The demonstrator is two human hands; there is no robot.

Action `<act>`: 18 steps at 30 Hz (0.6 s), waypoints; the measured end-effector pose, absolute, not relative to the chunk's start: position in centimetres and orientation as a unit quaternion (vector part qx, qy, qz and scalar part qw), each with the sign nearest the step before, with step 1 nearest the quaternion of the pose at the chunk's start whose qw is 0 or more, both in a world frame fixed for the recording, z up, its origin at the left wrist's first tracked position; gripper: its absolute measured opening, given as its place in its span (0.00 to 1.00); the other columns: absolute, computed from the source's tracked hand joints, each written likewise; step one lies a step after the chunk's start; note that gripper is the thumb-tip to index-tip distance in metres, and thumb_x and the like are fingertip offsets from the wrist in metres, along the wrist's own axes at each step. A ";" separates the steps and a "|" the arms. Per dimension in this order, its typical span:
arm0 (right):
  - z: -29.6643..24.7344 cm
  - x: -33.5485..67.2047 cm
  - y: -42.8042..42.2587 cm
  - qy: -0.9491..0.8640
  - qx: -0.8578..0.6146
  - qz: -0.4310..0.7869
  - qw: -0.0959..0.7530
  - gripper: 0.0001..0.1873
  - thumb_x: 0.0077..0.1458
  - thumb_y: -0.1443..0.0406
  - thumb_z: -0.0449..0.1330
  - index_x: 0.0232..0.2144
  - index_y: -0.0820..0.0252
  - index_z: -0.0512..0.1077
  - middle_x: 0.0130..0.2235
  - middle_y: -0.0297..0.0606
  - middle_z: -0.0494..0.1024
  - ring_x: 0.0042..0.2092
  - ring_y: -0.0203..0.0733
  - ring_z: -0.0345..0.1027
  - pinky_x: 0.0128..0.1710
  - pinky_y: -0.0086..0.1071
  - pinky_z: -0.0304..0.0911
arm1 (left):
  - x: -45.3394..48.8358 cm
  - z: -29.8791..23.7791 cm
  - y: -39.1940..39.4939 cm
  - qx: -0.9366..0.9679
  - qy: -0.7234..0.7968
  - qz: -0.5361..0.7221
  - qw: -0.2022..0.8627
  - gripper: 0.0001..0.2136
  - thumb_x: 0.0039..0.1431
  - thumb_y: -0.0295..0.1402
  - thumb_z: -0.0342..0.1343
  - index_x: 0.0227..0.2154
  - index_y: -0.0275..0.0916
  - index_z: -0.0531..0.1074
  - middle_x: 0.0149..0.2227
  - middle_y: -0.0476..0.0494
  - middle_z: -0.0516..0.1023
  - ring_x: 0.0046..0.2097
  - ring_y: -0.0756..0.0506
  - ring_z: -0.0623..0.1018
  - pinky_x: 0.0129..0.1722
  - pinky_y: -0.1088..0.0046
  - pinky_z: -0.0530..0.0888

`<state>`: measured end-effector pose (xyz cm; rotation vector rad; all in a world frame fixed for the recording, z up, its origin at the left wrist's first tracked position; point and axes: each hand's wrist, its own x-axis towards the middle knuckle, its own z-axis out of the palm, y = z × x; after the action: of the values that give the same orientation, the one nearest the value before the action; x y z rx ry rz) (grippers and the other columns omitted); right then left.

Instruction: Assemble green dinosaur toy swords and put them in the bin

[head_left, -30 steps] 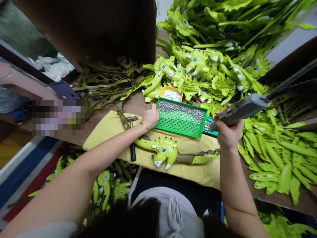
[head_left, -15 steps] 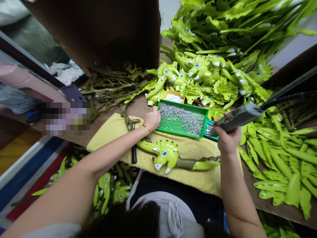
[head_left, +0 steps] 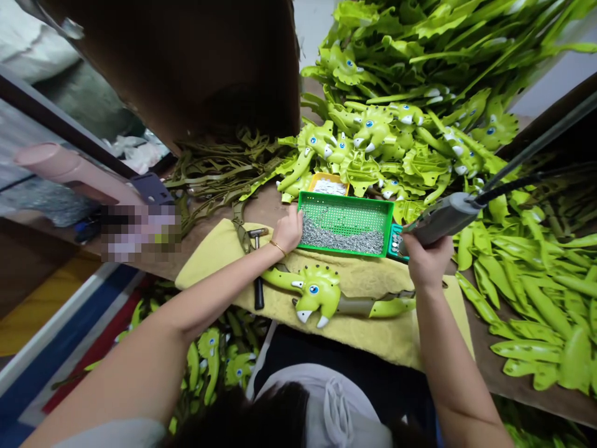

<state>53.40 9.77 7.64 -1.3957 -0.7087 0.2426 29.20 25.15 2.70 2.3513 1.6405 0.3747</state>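
My left hand [head_left: 288,229] grips the left edge of a green perforated tray [head_left: 346,211] and tilts it, so the small metal screws [head_left: 340,240] lie heaped along its near side. My right hand [head_left: 426,258] is closed round a grey electric screwdriver [head_left: 441,220] with a black cable, its tip at a small teal box [head_left: 396,242] beside the tray. In front of both hands a green toy dinosaur head on a handle [head_left: 319,291] lies on a yellow cloth [head_left: 373,330].
A hammer [head_left: 256,261] lies left of the toy. A small yellow box of white bits [head_left: 329,184] sits behind the tray. Piles of green dinosaur parts [head_left: 396,137] fill the back and right; olive parts [head_left: 219,168] lie at left under a brown box [head_left: 196,62].
The tray has tipped toward me and the screws have slid from its far side to its near edge. Both hands have kept their grip.
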 end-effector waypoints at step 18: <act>10.3 54.0 8.1 -0.325 -0.637 0.025 0.698 0.15 0.35 0.67 0.69 0.28 0.59 0.71 0.28 0.28 0.74 0.29 0.34 0.68 0.33 0.31 0.67 | 29.8 2.7 26.8 0.805 0.538 0.208 0.139 0.13 0.66 0.33 0.41 0.42 0.36 0.69 0.38 0.33 0.79 0.41 0.38 0.79 0.40 0.66 0.69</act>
<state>54.03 8.09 10.30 -1.4208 -0.7251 0.0551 29.79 26.82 2.71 2.3269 1.5558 0.6008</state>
